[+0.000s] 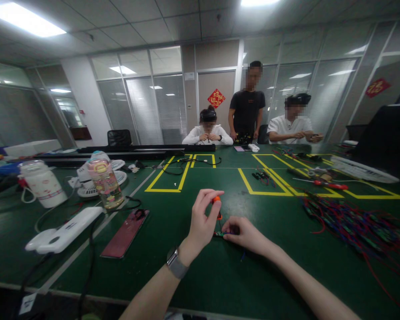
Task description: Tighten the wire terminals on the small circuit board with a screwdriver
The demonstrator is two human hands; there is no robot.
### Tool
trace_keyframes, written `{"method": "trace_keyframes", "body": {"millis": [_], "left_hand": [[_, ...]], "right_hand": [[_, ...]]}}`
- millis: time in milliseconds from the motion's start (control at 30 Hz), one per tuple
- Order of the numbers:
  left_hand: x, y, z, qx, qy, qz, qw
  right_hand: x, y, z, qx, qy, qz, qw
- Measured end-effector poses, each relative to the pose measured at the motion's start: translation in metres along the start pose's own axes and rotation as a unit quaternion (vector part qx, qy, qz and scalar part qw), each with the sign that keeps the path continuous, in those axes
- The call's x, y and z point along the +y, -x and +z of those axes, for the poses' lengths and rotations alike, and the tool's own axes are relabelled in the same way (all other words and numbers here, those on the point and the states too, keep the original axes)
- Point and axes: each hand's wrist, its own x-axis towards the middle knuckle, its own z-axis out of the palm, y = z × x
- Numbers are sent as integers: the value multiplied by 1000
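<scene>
My left hand (203, 217), a watch on its wrist, is closed around the orange handle of a small screwdriver (216, 200). The screwdriver stands upright, its shaft pointing down at a small green circuit board (219, 234). Beside it, my right hand (242, 232) pinches the board's right end, low over the green table (200, 284). Fingers partly cover the board, so whether the tip touches it I cannot tell. A short blue wire (243, 256) shows below my right hand.
A tangle of wired boards (356, 226) lies right, near a red-handled screwdriver (330, 184). Left are a phone (126, 234), a white device (66, 232), a drink bottle (107, 184) and a white flask (44, 184). Yellow tape (163, 190) marks the table. Several people (247, 109) are across it.
</scene>
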Motion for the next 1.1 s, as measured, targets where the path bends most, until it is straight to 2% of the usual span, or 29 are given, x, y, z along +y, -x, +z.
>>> {"method": "trace_keyframes", "body": {"millis": [133,467,600,700,933,1100], "left_hand": [[-1,1,1,9,-27,20,999],[-3,1,2,-26,33,-60,997],[-1,0,-1,3,-35,-30,999],[-2,0,0,21,-43,-25,999],[-5,0,2,-6,11,-44,999],[-1,-1,0,0,-27,-23,999]], "right_hand": [[-2,1,0,4,-5,0,1000],[-9,3,-4,-6,-3,8,1000],[-4,2,-2,0,-1,2,1000],[-1,1,0,2,-2,-3,1000],[1,1,0,1,1,-7,1000],[2,1,0,2,-3,-10,1000]]}}
